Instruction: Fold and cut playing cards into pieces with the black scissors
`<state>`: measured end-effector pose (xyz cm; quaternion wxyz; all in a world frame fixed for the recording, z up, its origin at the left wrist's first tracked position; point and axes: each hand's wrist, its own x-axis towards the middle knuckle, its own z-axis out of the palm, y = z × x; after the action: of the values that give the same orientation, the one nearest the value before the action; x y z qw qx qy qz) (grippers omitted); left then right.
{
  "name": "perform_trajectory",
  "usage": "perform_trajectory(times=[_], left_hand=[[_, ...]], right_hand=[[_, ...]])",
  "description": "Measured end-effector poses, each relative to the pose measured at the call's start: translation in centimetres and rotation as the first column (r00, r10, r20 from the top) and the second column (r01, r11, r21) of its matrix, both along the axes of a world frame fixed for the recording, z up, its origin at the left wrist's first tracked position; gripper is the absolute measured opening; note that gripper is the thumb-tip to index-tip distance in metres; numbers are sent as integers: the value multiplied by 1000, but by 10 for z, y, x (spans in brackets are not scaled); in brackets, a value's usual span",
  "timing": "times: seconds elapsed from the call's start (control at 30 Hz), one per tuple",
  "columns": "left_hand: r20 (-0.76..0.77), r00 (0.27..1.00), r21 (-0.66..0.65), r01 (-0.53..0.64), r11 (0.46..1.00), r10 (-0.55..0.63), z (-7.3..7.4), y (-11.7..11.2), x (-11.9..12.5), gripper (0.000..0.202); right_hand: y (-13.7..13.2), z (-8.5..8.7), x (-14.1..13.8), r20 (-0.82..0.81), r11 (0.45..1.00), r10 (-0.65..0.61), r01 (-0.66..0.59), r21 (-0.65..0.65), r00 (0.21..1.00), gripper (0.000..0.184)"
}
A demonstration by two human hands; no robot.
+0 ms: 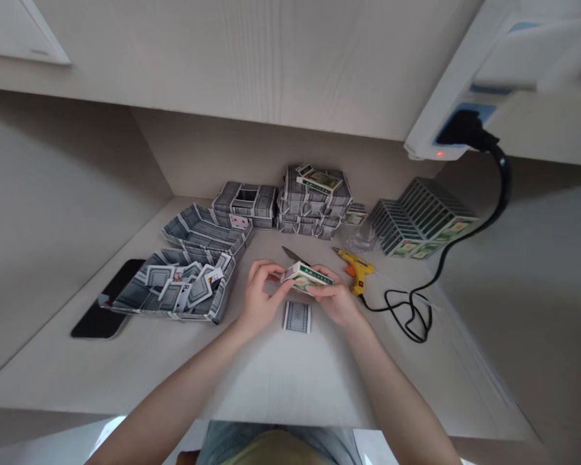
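Note:
Both hands hold a small green and white playing card box point(308, 278) above the tabletop. My right hand point(336, 298) is closed around the box's right end. At its left end, the fingers of my left hand point(263, 292) pinch near the end flap; whether the flap is lifted I cannot make out. Below the box a playing card point(297, 317), patterned back up, lies on the table; whether it is one card or a small stack is unclear. Just behind the hands lies a knife point(294, 256), its handle end hidden by the box.
A yellow glue gun point(357, 268) with a looping black cord point(411, 310) lies right. Boxes built of cards point(314, 200) stand at the back; an open one point(174, 300) holds loose cards, beside a phone point(104, 323). Stacked card boxes point(419, 223) stand back right, under a power strip point(465, 103).

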<state>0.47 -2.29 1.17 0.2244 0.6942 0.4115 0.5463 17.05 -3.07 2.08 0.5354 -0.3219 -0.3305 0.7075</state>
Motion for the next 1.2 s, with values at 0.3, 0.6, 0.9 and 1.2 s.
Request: perform_trajectory(times=[0.3,0.6,0.9,1.2], left_hand=[[23,990,9,137,990,-138,1,1,-3,26],[-166,983,145,-52,988,77,-5,1,-5,16],[-217,976,10,31,999,-28,-14,-4,3,37],[-139,968,-65,203,977,-210,-25,-1,6,56]], right_hand=[[3,-3,3,-89,994,57,-65,-88,994,21],[4,-2,-1,-36,996,-72,69,-61,997,19],[-1,-1,-18,71,937,-350,349,21,934,25],[-3,-2,-22,64,953,-303,301,47,951,26]])
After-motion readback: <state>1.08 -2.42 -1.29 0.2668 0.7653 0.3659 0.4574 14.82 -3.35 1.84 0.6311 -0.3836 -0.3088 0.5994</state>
